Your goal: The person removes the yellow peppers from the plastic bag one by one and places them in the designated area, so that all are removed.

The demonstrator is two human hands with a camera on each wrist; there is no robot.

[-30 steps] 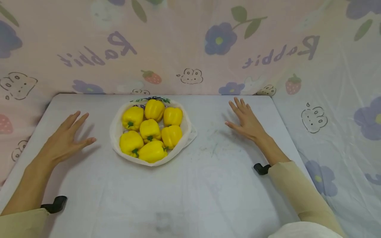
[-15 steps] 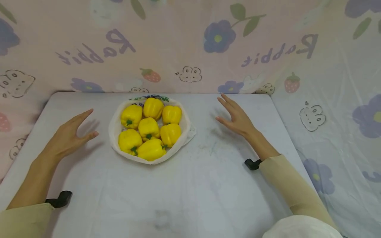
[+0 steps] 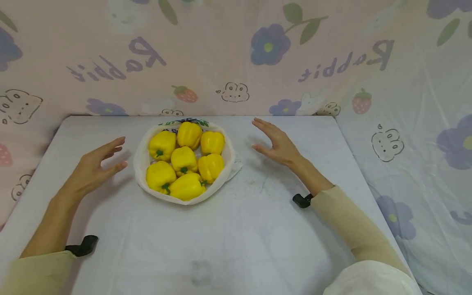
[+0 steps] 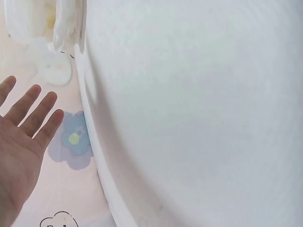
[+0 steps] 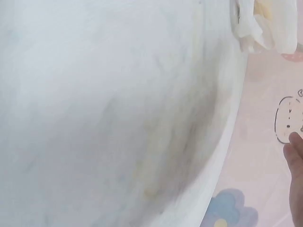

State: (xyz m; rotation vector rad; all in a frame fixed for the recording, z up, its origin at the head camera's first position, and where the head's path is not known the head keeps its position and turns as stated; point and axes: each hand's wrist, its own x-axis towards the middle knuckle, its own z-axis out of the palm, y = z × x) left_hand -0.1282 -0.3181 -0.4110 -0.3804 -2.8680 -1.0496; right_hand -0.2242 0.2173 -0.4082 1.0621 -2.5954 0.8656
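Several yellow bell peppers [image 3: 184,159] with green stems lie in a white plastic bag [image 3: 147,186] whose rim is rolled open, on the table left of centre. My left hand [image 3: 94,170] hovers to the left of the bag, fingers extended and thumb apart, holding nothing. On the other side, my right hand [image 3: 278,145] hangs over the table with straight fingers pointing toward the bag, also holding nothing. The left wrist view shows the left hand [image 4: 23,146] with its fingers spread. Part of the bag [image 5: 270,26] shows at the top of the right wrist view, with right fingertips at the edge.
A white-covered table [image 3: 221,241] spans the view, with faint smudges right of the bag. Behind it hangs a pink curtain [image 3: 206,53] printed with flowers, rabbits and strawberries. Black wrist mounts [image 3: 303,200] stick out at both sleeves. A white rounded shape [image 3: 372,280] sits at the bottom right.
Both hands have moved inward toward the bag, the right hand leftward and the left hand rightward. The bag and peppers have stayed in place on the table.
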